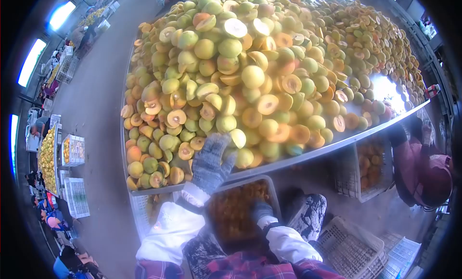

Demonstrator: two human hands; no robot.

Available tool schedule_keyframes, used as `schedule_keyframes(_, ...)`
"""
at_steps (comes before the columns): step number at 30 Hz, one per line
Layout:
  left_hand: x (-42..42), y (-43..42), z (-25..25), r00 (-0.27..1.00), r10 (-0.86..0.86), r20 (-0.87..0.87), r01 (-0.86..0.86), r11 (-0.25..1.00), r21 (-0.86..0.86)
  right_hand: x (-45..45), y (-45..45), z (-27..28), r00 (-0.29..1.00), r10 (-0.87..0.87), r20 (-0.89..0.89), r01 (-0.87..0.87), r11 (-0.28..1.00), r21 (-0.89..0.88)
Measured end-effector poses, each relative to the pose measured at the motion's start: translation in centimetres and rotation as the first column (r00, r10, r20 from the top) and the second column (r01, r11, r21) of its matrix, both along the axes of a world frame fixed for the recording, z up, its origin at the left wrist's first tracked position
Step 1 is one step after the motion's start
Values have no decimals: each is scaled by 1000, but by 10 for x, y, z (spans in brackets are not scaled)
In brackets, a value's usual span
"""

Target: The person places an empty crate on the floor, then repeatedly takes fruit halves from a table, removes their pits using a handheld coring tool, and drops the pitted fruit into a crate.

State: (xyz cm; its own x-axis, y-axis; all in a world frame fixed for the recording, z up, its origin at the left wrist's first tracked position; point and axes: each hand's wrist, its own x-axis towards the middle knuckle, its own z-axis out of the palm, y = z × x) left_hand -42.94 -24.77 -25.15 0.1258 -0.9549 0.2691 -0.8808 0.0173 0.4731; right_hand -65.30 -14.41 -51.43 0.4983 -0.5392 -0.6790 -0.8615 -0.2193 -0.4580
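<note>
A large heap of yellow-green fruit (207, 48), many of them cut in half, covers the metal table (308, 155). My left hand (211, 163), in a grey knitted glove, rests at the heap's near edge with its fingers extended and apart, against the fruit. Below the table edge, my right hand (263, 212), also gloved, is over a crate (273, 192) of orange-brown fruit pieces; it is blurred and its fingers cannot be made out.
Another crate of fruit (353, 175) stands under the table at the right, beside a seated person (423, 168). An empty-looking crate (351, 245) is near my right knee. Far left, people work around a fruit table (48, 158) with white crates (76, 197).
</note>
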Motion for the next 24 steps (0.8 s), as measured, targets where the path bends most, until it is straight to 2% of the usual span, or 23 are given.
schedule_keyframes(2, -4, -19, -1, 995, 57, -88, -43, 988, 147, -10, 29, -79, 996, 60, -68, -70, 985, -158)
schedule_keyframes(3, 0, -26, -14, 996, 51, -76, -41, 991, 124, -9, 33, -98, 991, 65, -119, -95, 960, -263)
schedule_keyframes(4, 5, -35, -32, 967, -150, 208, 110, 975, 194, -11, 35, -116, 987, 111, -115, -137, 959, -248)
schedule_keyframes(5, 7, -42, -43, 819, -345, 458, 222, 927, 302, -3, 27, -98, 983, 151, -106, -173, 955, -242)
schedule_keyframes(6, 4, -47, -39, 783, -393, 481, 210, 896, 390, 2, 23, -89, 978, 185, -96, -204, 945, -255)
schedule_keyframes(7, 2, -50, -35, 778, -380, 500, 212, 909, 360, 7, 20, -82, 971, 219, -90, -236, 930, -282)
schedule_keyframes(9, 1, -50, -21, 686, -493, 535, 217, 841, 495, 15, 13, -66, 958, 277, -70, -284, 895, -344)
schedule_keyframes(11, 5, -45, -34, 644, -452, 617, 236, 885, 402, 23, 10, -72, 974, 223, -46, -225, 913, -339)
schedule_keyframes(13, 0, -35, -30, 791, -360, 494, 119, 883, 453, 26, 7, -70, 988, 154, -5, -147, 932, -331)
schedule_keyframes(14, -9, -25, -28, 874, -185, 449, -25, 906, 422, 24, 7, -66, 992, 121, 18, -108, 938, -328)
schedule_keyframes(15, -9, -11, -34, 876, -185, 446, -21, 909, 417, 22, 8, -62, 994, 97, 42, -78, 943, -323)
schedule_keyframes(16, -3, 10, -44, 957, -34, 288, -13, 987, 160, 18, 13, -58, 995, 79, 67, -54, 947, -316)
schedule_keyframes(17, 1, 28, -55, 993, 80, 87, -70, 992, -108, 18, 17, -54, 994, 62, 89, -32, 949, -314)
schedule_keyframes(18, -3, 46, -50, 874, 125, -470, -161, 986, -36, 16, 21, -44, 992, 52, 116, -13, 949, -314)
schedule_keyframes(19, 5, 58, -58, 531, 121, -839, -241, 971, -12, 17, 26, -36, 988, 56, 141, -9, 948, -320)
schedule_keyframes(20, 8, 82, -70, 141, 94, -986, -240, 969, 58, 14, 35, -27, 987, 85, 136, -38, 947, -317)
schedule_keyframes(21, 3, 108, -63, -271, 48, -961, -215, 971, 109, 13, 40, -16, 960, 98, 262, 10, 924, -382)
schedule_keyframes(22, -11, 132, -40, -230, -50, -972, -260, 966, 12, 13, 43, -5, 915, 116, 386, 69, 898, -434)
schedule_keyframes(23, -11, 145, -50, -453, -49, -890, -292, 951, 96, 12, 41, 2, 913, 140, 383, 44, 900, -434)
schedule_keyframes(24, -20, 159, -45, -431, -84, -898, -353, 932, 82, 9, 37, 10, 823, -16, 568, 134, 977, -166)
